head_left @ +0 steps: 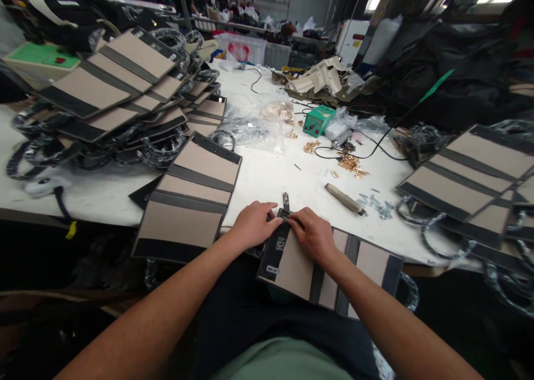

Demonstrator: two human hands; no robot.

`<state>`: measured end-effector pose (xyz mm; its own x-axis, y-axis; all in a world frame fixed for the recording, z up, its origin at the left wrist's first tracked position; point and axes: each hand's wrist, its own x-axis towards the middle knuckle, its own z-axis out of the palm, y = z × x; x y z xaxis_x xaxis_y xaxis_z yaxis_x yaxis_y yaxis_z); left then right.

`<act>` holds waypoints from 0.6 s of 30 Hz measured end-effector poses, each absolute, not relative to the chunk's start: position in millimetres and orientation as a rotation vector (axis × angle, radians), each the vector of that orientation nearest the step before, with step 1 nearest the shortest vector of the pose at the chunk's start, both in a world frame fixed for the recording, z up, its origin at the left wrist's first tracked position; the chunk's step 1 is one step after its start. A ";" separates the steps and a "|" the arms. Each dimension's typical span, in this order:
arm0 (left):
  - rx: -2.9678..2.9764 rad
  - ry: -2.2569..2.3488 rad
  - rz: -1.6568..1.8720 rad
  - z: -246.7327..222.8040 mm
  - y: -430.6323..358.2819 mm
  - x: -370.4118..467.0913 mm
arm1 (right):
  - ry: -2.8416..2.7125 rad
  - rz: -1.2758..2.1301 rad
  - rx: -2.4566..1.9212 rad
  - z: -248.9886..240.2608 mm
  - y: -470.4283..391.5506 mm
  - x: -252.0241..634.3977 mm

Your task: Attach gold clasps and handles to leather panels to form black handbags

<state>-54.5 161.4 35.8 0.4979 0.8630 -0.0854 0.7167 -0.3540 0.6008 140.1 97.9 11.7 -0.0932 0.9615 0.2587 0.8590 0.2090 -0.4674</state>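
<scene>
A flat bag panel (296, 263), beige with dark bands, lies across my lap and the table edge. Small metal fittings sit on its dark end strip. My left hand (255, 223) grips that end's far corner, with its thumb on top and the index finger raised. Close beside it, my right hand (312, 232) is closed, fingertips pressed together at the same corner; whatever is between them is hidden. A short dark tab with metal on it (286, 201) sticks out just beyond the fingers. Another bag panel (183, 218) lies to the left, overhanging the table edge.
Stacked bag panels (112, 85) with plastic-wrapped handles stand at the left, more panels (463, 174) at the right. Ahead on the white table (267, 174) lie a wrapped bar-like tool (344, 199), silver metal plates (377, 206), gold fittings (352, 164) and a green box (319, 120) with cables.
</scene>
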 end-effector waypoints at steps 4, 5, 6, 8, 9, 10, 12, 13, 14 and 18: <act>2.052 1.202 0.076 48.9 189.2 -47.3 | -1.963 0.298 -1.625 5.2 98.0 144.2; 2.018 1.181 0.026 49.8 194.5 -45.2 | -1.942 0.314 -1.612 3.9 98.6 145.3; 1.975 1.164 -0.022 49.8 198.7 -43.1 | -1.925 0.328 -1.601 2.9 99.3 146.3; 1.876 1.148 -0.095 48.3 203.7 -39.3 | -1.902 0.345 -1.584 1.7 100.7 148.1; 1.829 1.147 -0.117 47.4 204.8 -37.8 | -1.897 0.354 -1.576 1.5 101.4 148.8; 1.787 1.150 -0.129 46.6 205.2 -36.5 | -1.892 0.364 -1.569 1.7 102.0 149.3; 1.723 1.160 -0.133 46.1 204.6 -34.7 | -1.882 0.385 -1.562 2.5 102.9 150.0; 1.697 1.166 -0.128 46.4 204.1 -34.0 | -1.876 0.394 -1.561 3.0 103.2 150.1; 1.675 1.171 -0.123 46.8 203.6 -33.4 | -1.871 0.402 -1.560 3.5 103.4 150.0; 1.607 1.210 -0.093 48.4 203.7 -29.9 | -1.860 0.444 -1.556 5.0 104.2 149.0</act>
<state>-29.9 203.7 48.4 0.4810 0.6432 -0.5958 0.7267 0.0876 0.6813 149.0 104.2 5.0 -0.0714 0.9603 0.2698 0.7347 0.2336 -0.6369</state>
